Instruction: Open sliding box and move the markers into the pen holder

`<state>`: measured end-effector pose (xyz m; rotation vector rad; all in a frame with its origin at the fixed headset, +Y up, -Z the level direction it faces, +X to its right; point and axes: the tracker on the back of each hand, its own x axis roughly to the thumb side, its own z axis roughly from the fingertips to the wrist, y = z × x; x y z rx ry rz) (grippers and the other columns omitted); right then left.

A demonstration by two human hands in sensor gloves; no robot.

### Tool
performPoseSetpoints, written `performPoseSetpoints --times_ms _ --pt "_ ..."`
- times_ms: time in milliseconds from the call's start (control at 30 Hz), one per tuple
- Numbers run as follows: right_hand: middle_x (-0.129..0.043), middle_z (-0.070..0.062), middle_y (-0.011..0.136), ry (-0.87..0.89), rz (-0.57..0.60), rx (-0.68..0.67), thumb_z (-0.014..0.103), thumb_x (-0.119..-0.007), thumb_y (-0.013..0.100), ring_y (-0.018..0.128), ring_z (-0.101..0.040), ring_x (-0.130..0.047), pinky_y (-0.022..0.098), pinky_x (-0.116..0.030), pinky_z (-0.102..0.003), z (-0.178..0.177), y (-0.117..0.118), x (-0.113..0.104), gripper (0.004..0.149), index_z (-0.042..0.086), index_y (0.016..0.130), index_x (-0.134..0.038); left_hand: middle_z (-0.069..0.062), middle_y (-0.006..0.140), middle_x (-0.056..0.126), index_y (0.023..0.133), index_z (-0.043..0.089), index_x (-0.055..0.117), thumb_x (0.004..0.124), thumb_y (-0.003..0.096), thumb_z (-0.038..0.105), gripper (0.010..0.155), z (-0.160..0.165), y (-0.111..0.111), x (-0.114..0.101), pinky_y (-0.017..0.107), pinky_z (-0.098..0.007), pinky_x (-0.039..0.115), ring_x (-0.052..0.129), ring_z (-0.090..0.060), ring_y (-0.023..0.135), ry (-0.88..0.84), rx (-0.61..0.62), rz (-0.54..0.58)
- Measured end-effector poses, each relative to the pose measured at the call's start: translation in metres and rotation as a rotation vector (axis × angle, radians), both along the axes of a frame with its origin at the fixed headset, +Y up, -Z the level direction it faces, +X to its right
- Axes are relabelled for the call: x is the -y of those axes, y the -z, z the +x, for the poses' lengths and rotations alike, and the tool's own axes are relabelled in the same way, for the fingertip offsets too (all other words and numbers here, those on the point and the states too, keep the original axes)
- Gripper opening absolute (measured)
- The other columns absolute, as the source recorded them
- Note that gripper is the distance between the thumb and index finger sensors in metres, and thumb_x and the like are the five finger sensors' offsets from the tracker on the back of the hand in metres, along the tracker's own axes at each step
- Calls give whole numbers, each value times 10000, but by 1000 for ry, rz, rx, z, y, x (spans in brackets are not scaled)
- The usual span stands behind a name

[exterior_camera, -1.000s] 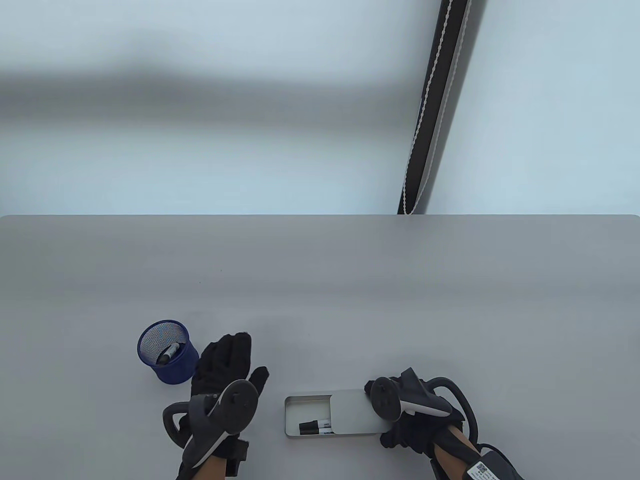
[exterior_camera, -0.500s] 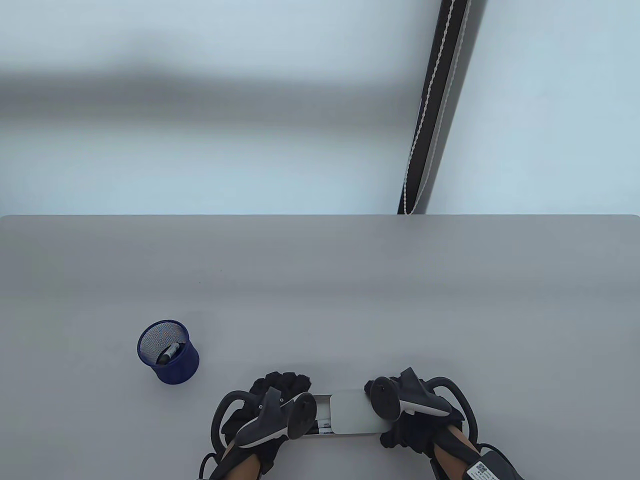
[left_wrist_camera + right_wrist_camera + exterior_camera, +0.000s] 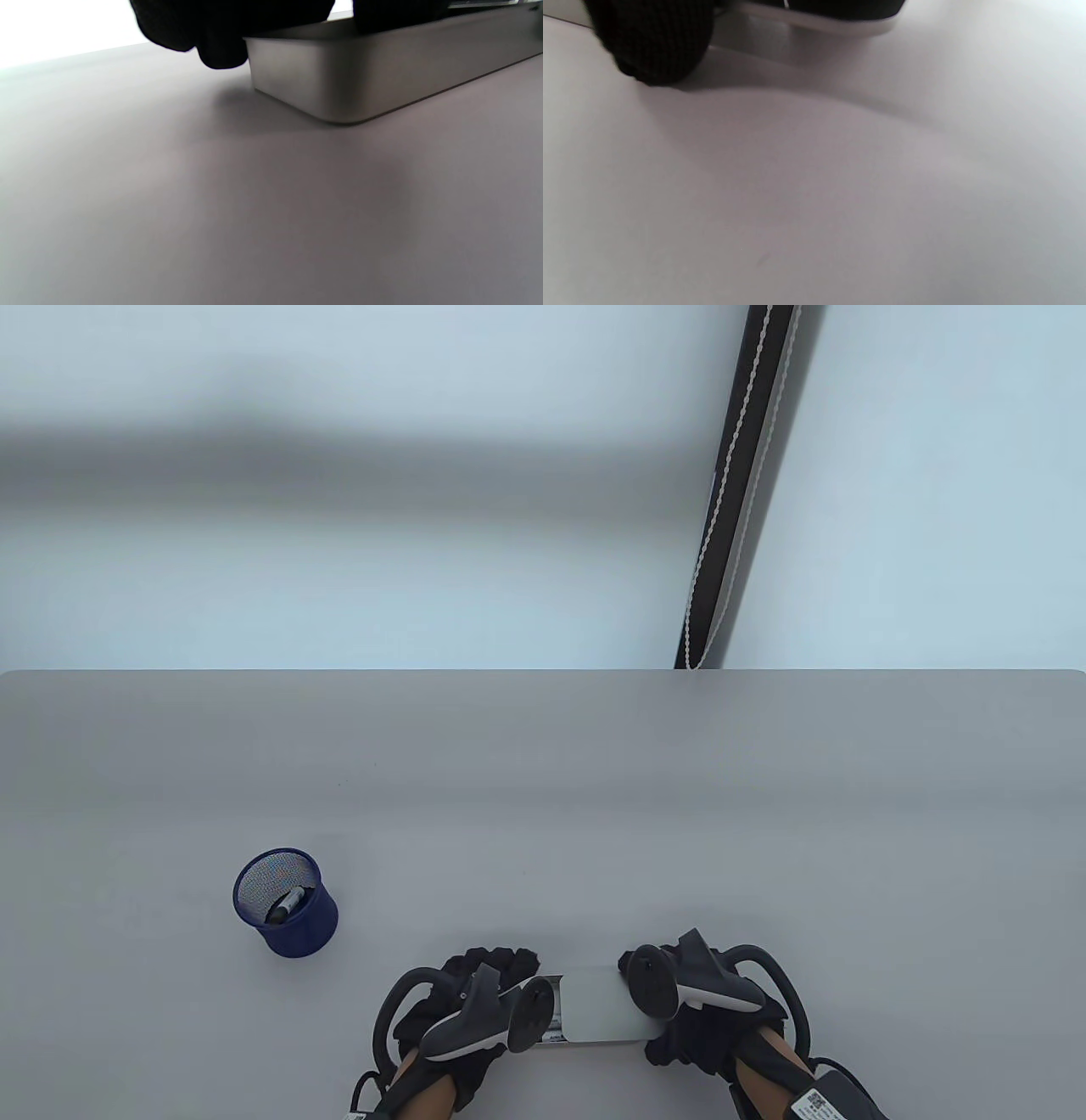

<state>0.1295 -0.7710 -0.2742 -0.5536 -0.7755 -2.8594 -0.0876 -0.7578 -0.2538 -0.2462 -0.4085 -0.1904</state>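
- The sliding box (image 3: 594, 1005) lies flat at the near edge of the desk (image 3: 543, 780), between the two hands.
- The left hand (image 3: 462, 1001) covers the box's open left end — its fingers (image 3: 220, 51) curl over the rim; what they hold is hidden.
- The right hand (image 3: 704, 1010) grips the box's right end.
- The pen holder (image 3: 286, 903) stands well to the left with one marker (image 3: 286, 904) inside.

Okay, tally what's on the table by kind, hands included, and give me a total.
Gloved hands: 2 (left hand, right hand)
Sliding box: 1
Pen holder: 1
Markers clearly visible: 1, the marker in the holder
Total: 5
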Motion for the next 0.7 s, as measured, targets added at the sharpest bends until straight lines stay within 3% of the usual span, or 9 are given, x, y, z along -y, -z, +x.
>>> performPoseSetpoints --times_ms 200,567,633,700 --pt "-342 -9 1028 -2 2 -1 547 -739 359 994 -290 -402 758 -407 -476 0 0 0 739 384 913 -278 152 1064 754 1033 421 594 892 422 459 681 6 1 3 727 -349 773 842 -122 954 40 0 72" --pt "-346 -11 1029 -7 5 -3 545 -741 358 993 -292 -408 756 -412 -477 -1 0 0 740 381 914 -280 163 971 813 975 451 644 955 377 392 677 15 4 7 693 -318 814 897 -65 865 93 -19 155" --pt "-347 -12 1029 -6 6 -3 546 -741 358 993 -292 -409 756 -413 -476 -1 0 0 741 381 914 -281 230 947 812 961 455 657 987 282 378 760 16 5 8 686 -311 821 907 -58 847 95 -25 168" --pt "-347 -12 1029 -6 6 -3 545 -740 358 992 -292 -409 756 -413 -476 -1 0 0 740 380 915 -281 230 934 819 953 457 664 987 276 375 754 17 5 8 677 -299 830 915 -47 830 115 -15 185"
